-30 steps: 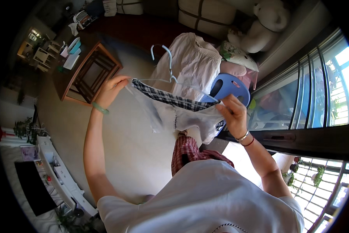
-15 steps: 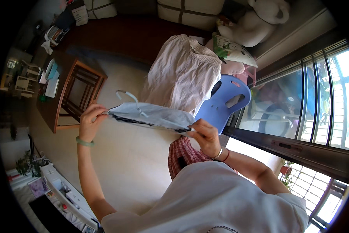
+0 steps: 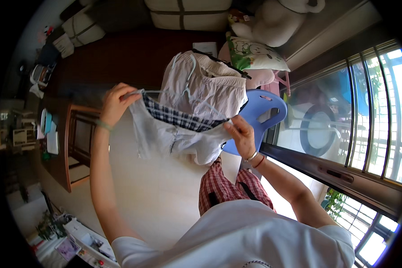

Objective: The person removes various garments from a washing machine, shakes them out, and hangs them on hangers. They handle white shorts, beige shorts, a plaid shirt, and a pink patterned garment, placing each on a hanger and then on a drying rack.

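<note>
Between my hands a white garment (image 3: 165,136) is stretched out, with a dark checked band (image 3: 178,117) along its upper edge; its exact kind I cannot tell. Pinched at one end of that edge is my left hand (image 3: 117,103), and my right hand (image 3: 242,136) grips the other end. A pale clothes hanger (image 3: 190,87) lies along the top of the garment, its arms reaching toward both hands. Just beyond, a light beige elastic-waist garment (image 3: 210,80) hangs over a blue plastic chair (image 3: 266,109). A dark hanger (image 3: 225,64) shows at its waist.
A wooden chair (image 3: 82,147) and table edge stand at left. Behind is a dark wooden bench (image 3: 120,58) with cushions. A printed pillow (image 3: 257,53) and a white plush toy (image 3: 272,22) sit back right. Sliding glass doors (image 3: 330,172) run along the right.
Both my hands have moved, the left one upward. The garment has tilted and now hangs down with its checked band showing wide. The hanger hook has shifted to the right.
</note>
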A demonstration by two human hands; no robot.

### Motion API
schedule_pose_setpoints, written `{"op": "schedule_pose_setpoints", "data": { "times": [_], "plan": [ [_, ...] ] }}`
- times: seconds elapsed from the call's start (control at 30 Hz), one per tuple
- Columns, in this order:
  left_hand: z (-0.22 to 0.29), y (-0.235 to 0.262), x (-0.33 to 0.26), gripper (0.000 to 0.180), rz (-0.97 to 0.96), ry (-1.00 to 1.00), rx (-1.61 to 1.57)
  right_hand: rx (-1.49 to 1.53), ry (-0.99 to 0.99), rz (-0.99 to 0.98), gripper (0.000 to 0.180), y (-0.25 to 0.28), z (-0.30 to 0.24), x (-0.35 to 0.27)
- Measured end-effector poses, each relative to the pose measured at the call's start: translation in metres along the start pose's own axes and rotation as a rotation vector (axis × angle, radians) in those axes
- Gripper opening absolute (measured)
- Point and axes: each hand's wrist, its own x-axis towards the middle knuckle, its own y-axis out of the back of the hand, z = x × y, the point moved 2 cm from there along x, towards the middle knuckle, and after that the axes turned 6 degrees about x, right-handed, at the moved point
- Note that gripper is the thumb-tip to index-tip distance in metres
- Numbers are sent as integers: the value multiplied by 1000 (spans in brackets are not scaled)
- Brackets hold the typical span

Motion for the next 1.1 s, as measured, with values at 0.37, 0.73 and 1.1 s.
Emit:
{"op": "schedule_pose_setpoints", "data": {
  "times": [0.37, 0.73, 1.1],
  "plan": [
    [-56, -165, 193, 34, -162, 83, 186, -235, -66, 347, 28, 79, 99, 121],
    [-65, -217, 204, 43, -10, 197, 273, -173, -234, 402, 33, 91, 128, 127],
    [42, -193, 73, 59, 220, 456, -885, 635, -333, 248, 66, 132, 69, 26]
  ]
}}
